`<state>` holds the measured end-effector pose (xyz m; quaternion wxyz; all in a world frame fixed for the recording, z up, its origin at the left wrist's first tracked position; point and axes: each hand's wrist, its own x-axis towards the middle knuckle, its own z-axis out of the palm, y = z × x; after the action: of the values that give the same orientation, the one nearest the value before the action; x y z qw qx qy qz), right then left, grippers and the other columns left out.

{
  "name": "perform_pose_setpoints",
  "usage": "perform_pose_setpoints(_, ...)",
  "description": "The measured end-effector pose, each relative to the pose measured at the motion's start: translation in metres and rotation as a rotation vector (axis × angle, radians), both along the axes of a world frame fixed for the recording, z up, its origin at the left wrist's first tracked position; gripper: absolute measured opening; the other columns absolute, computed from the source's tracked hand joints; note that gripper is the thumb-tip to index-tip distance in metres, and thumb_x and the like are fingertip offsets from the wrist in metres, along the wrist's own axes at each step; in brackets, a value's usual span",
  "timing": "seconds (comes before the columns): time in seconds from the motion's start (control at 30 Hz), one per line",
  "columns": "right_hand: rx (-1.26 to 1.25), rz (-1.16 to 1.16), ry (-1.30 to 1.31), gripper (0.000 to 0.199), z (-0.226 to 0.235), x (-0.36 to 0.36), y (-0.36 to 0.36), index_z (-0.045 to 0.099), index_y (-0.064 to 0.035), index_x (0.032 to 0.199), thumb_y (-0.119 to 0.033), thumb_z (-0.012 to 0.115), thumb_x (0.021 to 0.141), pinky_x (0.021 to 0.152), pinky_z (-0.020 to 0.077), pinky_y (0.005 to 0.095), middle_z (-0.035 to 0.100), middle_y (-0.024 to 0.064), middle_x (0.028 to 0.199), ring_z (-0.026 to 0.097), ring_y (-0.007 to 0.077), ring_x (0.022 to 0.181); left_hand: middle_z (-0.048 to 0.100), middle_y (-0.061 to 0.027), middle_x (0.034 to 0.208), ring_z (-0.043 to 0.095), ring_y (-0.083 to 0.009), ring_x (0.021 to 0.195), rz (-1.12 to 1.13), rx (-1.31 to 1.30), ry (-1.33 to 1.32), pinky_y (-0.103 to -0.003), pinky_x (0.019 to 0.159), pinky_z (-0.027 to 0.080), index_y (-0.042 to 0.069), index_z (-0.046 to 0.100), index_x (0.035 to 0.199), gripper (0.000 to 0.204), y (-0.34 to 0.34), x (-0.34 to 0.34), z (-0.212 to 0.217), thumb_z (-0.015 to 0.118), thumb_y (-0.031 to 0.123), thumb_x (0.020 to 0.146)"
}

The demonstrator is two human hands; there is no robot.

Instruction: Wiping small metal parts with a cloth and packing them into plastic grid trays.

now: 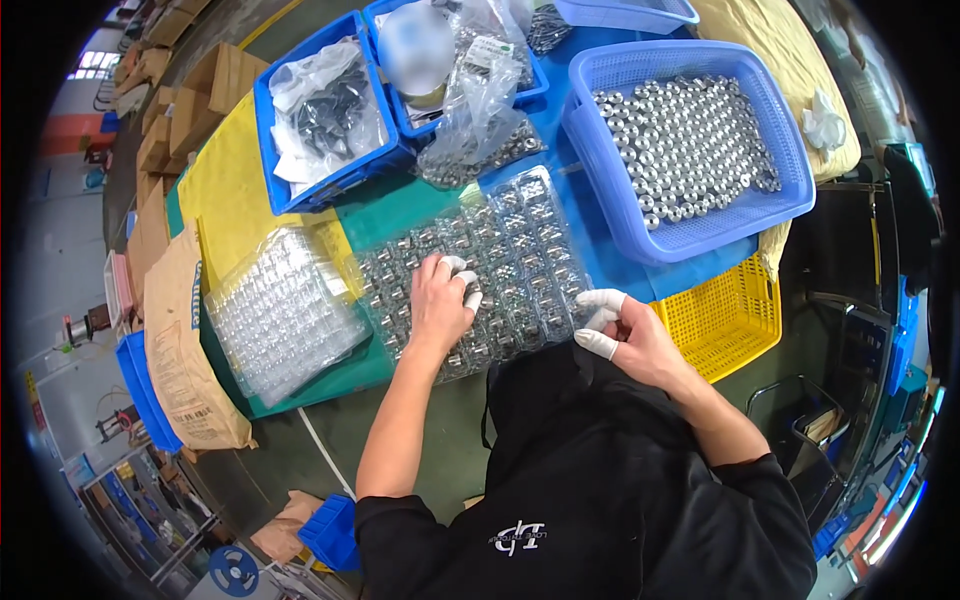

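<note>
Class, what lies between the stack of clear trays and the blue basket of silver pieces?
In the head view, a clear tray holding small metal parts lies between them, the left hand over it; blue tabletop shows next to the basket.

Bright, bowed edges, rim seemingly soft

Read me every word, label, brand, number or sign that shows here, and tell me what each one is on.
I don't copy out printed wording, but this is where it stands:
White lettering on the black top: large letters with smaller ones across them.
Dark and blue print on the brown paper sack: mostly too small to read.
White label on the clear plastic bag: too small to read.
</note>
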<state>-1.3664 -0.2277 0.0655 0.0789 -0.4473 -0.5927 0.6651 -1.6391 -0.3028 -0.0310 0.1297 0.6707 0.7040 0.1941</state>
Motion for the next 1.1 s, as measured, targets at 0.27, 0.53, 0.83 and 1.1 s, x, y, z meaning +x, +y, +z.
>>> perform_pose_setpoints(0.27,0.033,-0.135,0.092,0.033,-0.003,0.04,0.01,0.062,-0.0043,0.118,-0.015,0.073,0.089,0.062,0.0429,0.0215,0.059,-0.0054,0.077,0.048,0.0028,0.069,0.062,-0.0104,0.107,0.05,-0.0336,0.113,0.031,-0.175,0.214,-0.045,0.097,0.041,0.007,0.073,0.087,0.023,0.019,0.022,-0.007,0.078,0.015,0.065)
perform_pose_setpoints(0.53,0.241,-0.525,0.265,0.018,0.029,0.12,0.072,0.065,0.0045,0.105,-0.007,0.067,0.091,0.072,0.0528,0.0257,0.068,0.0071,0.085,0.065,0.0123,0.079,0.062,-0.0117,0.111,0.049,-0.033,0.115,0.019,-0.282,0.221,-0.047,0.1,0.039,0.004,0.072,0.095,0.029,0.019,0.034,0.012,0.077,0.011,0.067)
perform_pose_setpoints(0.83,0.833,-0.961,-0.116,0.011,0.005,0.238,0.192,0.069,0.001,0.093,-0.002,0.071,0.082,0.069,0.0479,0.0268,0.067,0.0075,0.08,0.06,0.0152,0.071,0.063,-0.0082,0.095,0.058,-0.0171,0.079,0.547,-0.001,-0.129,-0.029,0.071,0.048,-0.001,0.065,0.114,0.033,0.081,0.072,0.076,0.071,0.002,0.082)
perform_pose_setpoints(1.1,1.116,-0.636,-0.282,0.029,-0.024,0.236,0.238,0.063,-0.0008,0.105,-0.002,0.071,0.078,0.089,0.0448,0.0411,0.062,0.019,0.111,0.058,0.0335,0.098,0.063,-0.0091,0.099,0.06,-0.0203,0.088,0.051,0.105,-0.034,-0.03,0.078,0.049,0.001,0.067,0.108,0.03,0.234,0.191,0.109,0.073,-0.001,0.079)
